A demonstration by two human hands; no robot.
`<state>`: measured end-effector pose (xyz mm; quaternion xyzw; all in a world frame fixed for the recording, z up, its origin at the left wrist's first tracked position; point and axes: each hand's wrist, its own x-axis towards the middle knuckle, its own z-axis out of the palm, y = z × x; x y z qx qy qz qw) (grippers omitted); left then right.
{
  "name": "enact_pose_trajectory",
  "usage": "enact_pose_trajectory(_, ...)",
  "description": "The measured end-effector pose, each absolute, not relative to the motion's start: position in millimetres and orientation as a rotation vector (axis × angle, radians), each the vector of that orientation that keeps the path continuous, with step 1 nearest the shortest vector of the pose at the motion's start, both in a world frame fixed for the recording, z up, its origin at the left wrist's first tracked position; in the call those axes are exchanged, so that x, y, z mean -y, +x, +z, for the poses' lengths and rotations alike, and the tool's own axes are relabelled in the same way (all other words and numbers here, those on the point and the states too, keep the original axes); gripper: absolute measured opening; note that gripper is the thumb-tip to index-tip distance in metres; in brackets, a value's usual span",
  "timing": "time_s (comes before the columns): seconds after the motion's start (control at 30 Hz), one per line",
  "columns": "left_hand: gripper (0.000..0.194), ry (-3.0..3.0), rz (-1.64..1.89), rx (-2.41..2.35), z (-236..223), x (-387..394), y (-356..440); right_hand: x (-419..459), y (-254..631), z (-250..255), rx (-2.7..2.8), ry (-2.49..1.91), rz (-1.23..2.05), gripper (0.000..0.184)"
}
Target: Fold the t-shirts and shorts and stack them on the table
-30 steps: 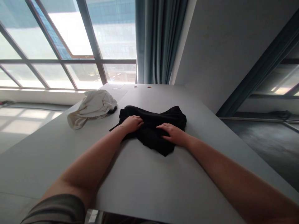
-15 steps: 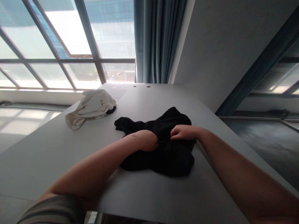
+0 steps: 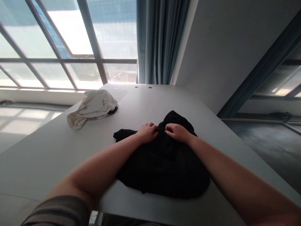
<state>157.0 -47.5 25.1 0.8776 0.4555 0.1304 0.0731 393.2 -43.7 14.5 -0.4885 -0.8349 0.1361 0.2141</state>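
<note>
A black cloth garment (image 3: 164, 169) lies bunched on the white table (image 3: 94, 150) in front of me; its exact kind does not show. With bent fingers, my left hand (image 3: 147, 132) grips its upper middle. Close to it on the right, my right hand (image 3: 176, 131) pinches the same fabric, a small gap between the two. One dark corner sticks out past my left wrist, and a rounded fold rises behind my right hand. The fingertips are partly hidden in the dark folds.
Farther back on the left lies a crumpled white cloth (image 3: 94, 106) with a small black piece at its right edge. Sheets of paper (image 3: 118, 93) rest near the table's far end, close to two round holes. Windows and a blue curtain (image 3: 157, 44) stand beyond.
Both hands have moved slightly away from me, and my right hand has turned. The black garment now spreads wider and reaches nearer to the table's front edge.
</note>
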Motion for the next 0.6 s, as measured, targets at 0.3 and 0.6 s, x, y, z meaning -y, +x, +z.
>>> enact_pose_trajectory(0.3, 0.035, 2.634, 0.378, -1.115, 13, 37, 151, 40, 395, 5, 2.422, -1.299, 0.359, 0.013)
enact_pose_trajectory(0.6, 0.034, 2.623, 0.361, -1.156, 8, 35, 152, 37, 396, 3, 2.442, -1.274, 0.352, 0.012)
